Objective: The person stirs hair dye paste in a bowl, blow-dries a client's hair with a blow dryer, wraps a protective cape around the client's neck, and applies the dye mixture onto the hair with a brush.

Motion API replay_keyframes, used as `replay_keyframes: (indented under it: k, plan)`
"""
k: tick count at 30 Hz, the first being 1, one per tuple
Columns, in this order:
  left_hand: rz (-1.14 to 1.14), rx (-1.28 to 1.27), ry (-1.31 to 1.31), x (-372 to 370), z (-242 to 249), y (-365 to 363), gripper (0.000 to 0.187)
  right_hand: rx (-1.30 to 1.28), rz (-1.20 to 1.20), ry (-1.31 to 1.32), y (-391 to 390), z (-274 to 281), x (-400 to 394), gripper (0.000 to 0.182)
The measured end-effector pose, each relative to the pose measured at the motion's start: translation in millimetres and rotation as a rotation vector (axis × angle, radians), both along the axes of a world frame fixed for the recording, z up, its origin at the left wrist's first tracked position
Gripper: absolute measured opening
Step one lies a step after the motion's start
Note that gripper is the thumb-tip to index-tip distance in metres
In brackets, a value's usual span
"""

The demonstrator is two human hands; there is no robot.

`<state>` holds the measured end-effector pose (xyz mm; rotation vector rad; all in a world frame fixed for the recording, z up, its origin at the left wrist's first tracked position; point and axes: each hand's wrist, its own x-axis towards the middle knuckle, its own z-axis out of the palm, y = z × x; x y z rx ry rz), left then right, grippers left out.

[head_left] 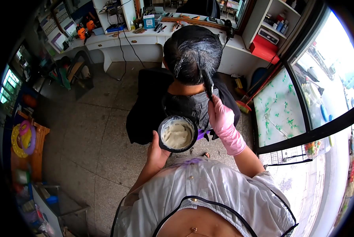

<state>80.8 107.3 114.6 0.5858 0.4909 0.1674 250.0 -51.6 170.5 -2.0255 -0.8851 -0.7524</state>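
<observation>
My left hand [157, 152], bare, is closed round the side of a black bowl [160, 136] holding thick white cream [177, 134]. Pink-gloved, my right hand [221, 116] grips a dark tint brush [208, 85] by its handle, and its head rests against the hair at the back right of a seated person's head [193, 51]. White cream streaks that dark hair. Over the person's shoulders lie a black cape [145, 106] and a shiny dark plastic sheet [185, 106].
Ahead runs a white counter [145, 39] with combs and small tools below a mirror. Black cords [123, 51] hang to the floor at left. To the right stand a red box [264, 48], a broom [244, 106] and a glazed door [282, 106]. A wooden chair [38, 146] is far left.
</observation>
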Motion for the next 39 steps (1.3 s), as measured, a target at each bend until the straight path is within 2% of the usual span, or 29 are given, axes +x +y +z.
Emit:
replay_keyframes:
  k: [3,6,7,10,19,20,21,27,31,33,35,39]
  plan:
    - [-0.019,-0.017,-0.052,-0.6,-3.4,0.5,0.062,-0.163,0.005,0.128,-15.7,-21.8,-10.1,0.025]
    - [-0.005,0.000,-0.031,-0.5,-2.4,-0.1,0.062,-0.224,0.044,0.049,-26.9,-35.3,-7.6,0.027]
    - [-0.008,-0.011,-0.034,-0.3,-3.2,0.4,0.062,-0.222,0.045,0.047,-25.3,-31.3,-4.7,0.027]
    - [-0.013,-0.015,-0.030,-0.6,-5.5,0.3,0.062,0.040,0.101,0.139,-9.6,4.6,1.9,0.029]
    - [0.002,-0.027,-0.051,-1.8,-0.5,-1.8,0.062,0.050,-0.035,-0.013,19.4,30.8,25.7,0.023]
    - [-0.021,-0.034,-0.075,-1.2,-0.2,-2.4,0.062,0.024,-0.013,0.092,14.1,32.4,19.4,0.024]
    - [-0.025,-0.040,-0.079,0.7,0.3,-3.3,0.062,0.003,-0.002,0.021,9.1,25.2,19.6,0.025]
    - [0.014,-0.020,-0.020,-1.6,-9.2,-1.7,0.063,-0.204,0.048,0.030,-30.1,-32.6,7.7,0.026]
    - [0.033,-0.017,0.039,-0.7,-8.8,-2.0,0.063,0.091,0.199,0.477,-20.9,0.2,12.5,0.023]
    - [0.013,-0.033,-0.031,-1.3,-15.8,-1.1,0.062,0.127,0.197,0.529,-8.2,39.6,10.0,0.024]
    - [0.005,-0.036,-0.043,-2.6,-11.1,-2.9,0.062,0.130,0.194,0.373,6.7,39.9,22.0,0.024]
    - [0.001,-0.036,-0.039,-4.9,-0.2,-3.9,0.060,0.136,0.203,0.307,22.8,17.2,48.0,0.024]
